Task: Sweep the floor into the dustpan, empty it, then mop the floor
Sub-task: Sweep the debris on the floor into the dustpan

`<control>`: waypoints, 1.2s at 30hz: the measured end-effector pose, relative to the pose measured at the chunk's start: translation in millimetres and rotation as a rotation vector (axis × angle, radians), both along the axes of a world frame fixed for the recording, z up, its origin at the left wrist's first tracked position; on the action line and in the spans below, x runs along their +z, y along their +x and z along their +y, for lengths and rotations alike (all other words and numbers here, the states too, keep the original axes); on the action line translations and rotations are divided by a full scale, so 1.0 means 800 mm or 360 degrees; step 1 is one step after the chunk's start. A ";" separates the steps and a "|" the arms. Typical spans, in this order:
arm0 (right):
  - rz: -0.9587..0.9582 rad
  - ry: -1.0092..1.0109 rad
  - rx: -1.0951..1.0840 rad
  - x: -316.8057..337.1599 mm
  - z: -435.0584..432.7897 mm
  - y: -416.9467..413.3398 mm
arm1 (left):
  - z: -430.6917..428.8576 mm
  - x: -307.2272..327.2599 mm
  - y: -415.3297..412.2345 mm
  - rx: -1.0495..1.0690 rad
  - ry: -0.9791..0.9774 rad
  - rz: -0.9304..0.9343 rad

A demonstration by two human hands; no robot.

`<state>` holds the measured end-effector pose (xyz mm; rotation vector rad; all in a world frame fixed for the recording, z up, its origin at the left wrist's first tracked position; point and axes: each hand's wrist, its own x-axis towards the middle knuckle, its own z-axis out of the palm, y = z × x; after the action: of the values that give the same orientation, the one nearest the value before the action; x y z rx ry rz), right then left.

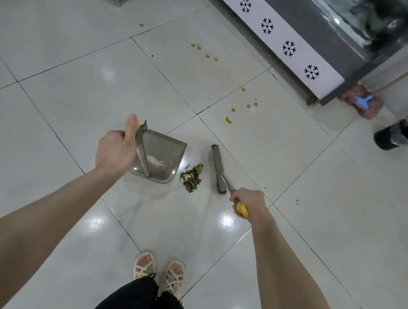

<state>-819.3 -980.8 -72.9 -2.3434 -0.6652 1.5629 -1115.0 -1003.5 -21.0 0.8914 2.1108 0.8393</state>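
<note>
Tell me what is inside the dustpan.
Inside the dustpan lies a small patch of white crumbs. Its handle crosses the pan and covers a strip of it. The pile of scraps is outside, on the floor beside it.

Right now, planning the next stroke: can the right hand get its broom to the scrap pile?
Probably yes: the right hand grips the broom, its head beside the scrap pile with only bare floor between.
</note>
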 end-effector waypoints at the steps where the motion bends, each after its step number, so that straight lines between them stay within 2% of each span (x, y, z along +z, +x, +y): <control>1: -0.0009 0.0002 -0.0005 -0.004 0.002 -0.001 | -0.003 0.000 -0.005 0.0020 0.0001 -0.0001; 8: 0.0092 -0.0041 -0.0069 -0.027 -0.002 -0.011 | -0.020 -0.009 -0.009 0.0071 -0.0039 0.0005; 13: 0.0136 -0.0102 0.0072 -0.025 -0.013 -0.017 | -0.031 -0.014 -0.001 0.0104 -0.0059 0.0015; 16: 0.0189 -0.0092 0.0021 -0.017 -0.016 -0.009 | -0.036 -0.011 0.006 0.0123 -0.0076 0.0010; 27: 0.0038 0.0012 0.0019 0.002 0.008 0.041 | -0.047 -0.002 0.033 0.0158 -0.0069 0.0042; 36: -0.0074 -0.0012 0.0255 -0.033 0.006 0.040 | -0.071 0.008 0.037 0.0087 -0.0136 0.0147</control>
<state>-787.7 -976.0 -99.4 -2.3904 -0.8787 1.5816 -1085.1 -1060.5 -14.5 0.8455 2.2424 0.7425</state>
